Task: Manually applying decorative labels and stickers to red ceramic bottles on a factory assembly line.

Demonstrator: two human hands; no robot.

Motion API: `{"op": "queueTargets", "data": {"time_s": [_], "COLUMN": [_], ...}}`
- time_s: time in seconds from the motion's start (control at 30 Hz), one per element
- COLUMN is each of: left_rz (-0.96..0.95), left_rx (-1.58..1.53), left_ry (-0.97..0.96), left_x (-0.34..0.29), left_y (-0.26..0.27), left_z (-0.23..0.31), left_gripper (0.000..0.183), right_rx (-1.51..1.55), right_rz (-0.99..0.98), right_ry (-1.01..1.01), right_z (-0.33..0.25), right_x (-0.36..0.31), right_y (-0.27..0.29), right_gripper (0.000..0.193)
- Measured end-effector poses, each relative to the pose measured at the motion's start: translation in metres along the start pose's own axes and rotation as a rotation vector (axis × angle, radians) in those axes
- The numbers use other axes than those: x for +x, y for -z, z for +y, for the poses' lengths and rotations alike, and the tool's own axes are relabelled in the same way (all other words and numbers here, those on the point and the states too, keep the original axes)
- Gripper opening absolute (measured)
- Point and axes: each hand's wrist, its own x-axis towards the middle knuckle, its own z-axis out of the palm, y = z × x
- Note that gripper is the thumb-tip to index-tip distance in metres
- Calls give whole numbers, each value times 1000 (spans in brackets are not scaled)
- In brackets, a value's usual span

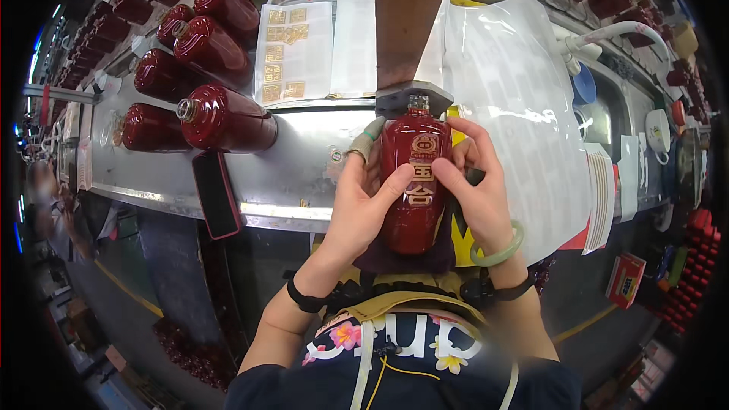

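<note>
A dark red glass bottle (410,220) is in front of me, its open neck pointing away and its base toward me, over a dark cloth (372,260). Gold characters and a round gold emblem run down its front. My left hand (362,193) is closed along the bottle's left side, thumb pressed beside the middle gold character; a beige cover with a green band wraps one finger. My right hand (484,190) grips the other side, its thumb on the same character. The fingers under the bottle are partly hidden.
Several red bottles (228,118) stand at the left of the metal bench (304,159). A black phone (216,193) overhangs its front edge. Gold stickers (273,53) lie on a white sheet. A brown post (410,23) rises behind the bottle; large translucent sheets (516,106) cover the right.
</note>
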Motion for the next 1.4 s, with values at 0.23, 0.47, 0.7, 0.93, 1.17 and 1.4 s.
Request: {"op": "queueTargets", "data": {"time_s": [0.23,0.47,0.7,0.93,1.17,1.4], "left_rz": [-10,5,15,8,50,69], "left_rx": [-7,26,117,123,83,168], "left_ry": [-11,-16,-37,-43,-88,-153], "left_x": [0,0,0,0,-2,-4], "left_y": [0,-1,0,-1,-9,-16], "left_z": [0,0,-1,-1,-3,-5], "left_gripper": [74,73,74,74,74,80], "right_rx": [-10,-27,-26,-26,23,-536], "right_rz": [-8,-2,7,-3,-21,-109], "right_ry": [-11,-4,-5,-17,111,529], "right_z": [-1,0,0,-1,-12,-60], "right_x": [0,-1,0,1,10,31], "right_y": [1,0,-2,0,32,48], "right_gripper": [58,57,58,56,35,25]}}
